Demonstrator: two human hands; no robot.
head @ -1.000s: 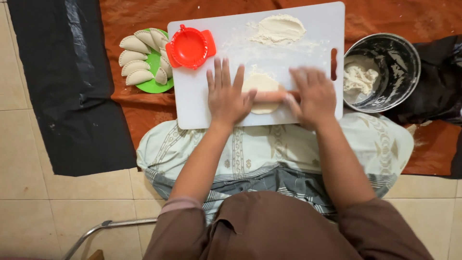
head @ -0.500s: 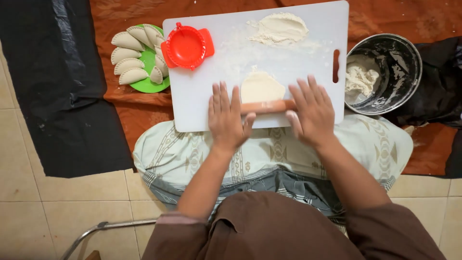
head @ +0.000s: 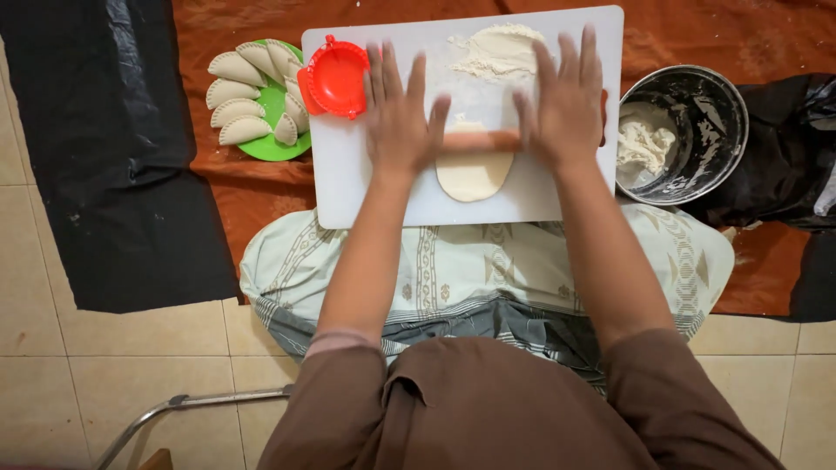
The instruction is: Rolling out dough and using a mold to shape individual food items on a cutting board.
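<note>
Both palms flat, fingers spread, no closed grip at all: left hand [head: 399, 117] and right hand [head: 564, 109] pressing down on the ends of a wooden rolling pin [head: 481, 140] so it can spin freely. Dough oval [head: 473, 174] under it, mid white cutting board [head: 409, 187]. Flour pile [head: 498, 50] up top, handy for dusting. Red dumpling press [head: 337, 78] parked just left.

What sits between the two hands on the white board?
In the head view, the exposed middle of the rolling pin spans the gap between the left hand and right hand, lying across the flattened dough on the cutting board.
</note>
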